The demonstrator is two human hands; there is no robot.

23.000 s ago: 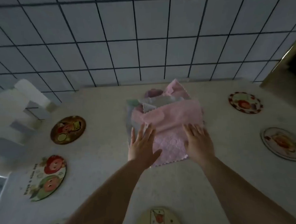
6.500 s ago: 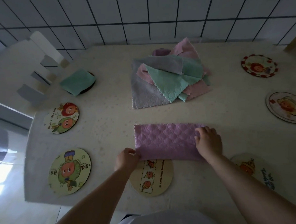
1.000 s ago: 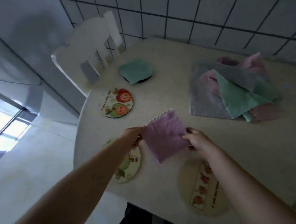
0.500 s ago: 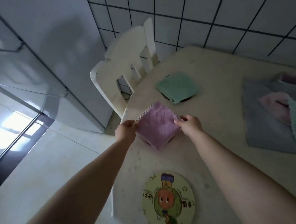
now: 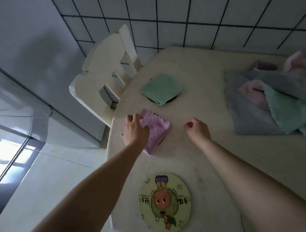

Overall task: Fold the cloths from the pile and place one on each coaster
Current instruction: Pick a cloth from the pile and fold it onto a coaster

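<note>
Just beside the folded green cloth (image 5: 160, 88): folded purple cloth (image 5: 155, 129) laid over a coaster, left hand (image 5: 134, 129) grasping its edge; right hand (image 5: 197, 129) loosely curled, empty. Placement step; next, release and fetch from the pile (image 5: 273, 101).

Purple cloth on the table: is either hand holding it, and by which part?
The left hand rests on the purple cloth at its left edge; whether its fingers grip it cannot be told. The right hand holds nothing.
</note>
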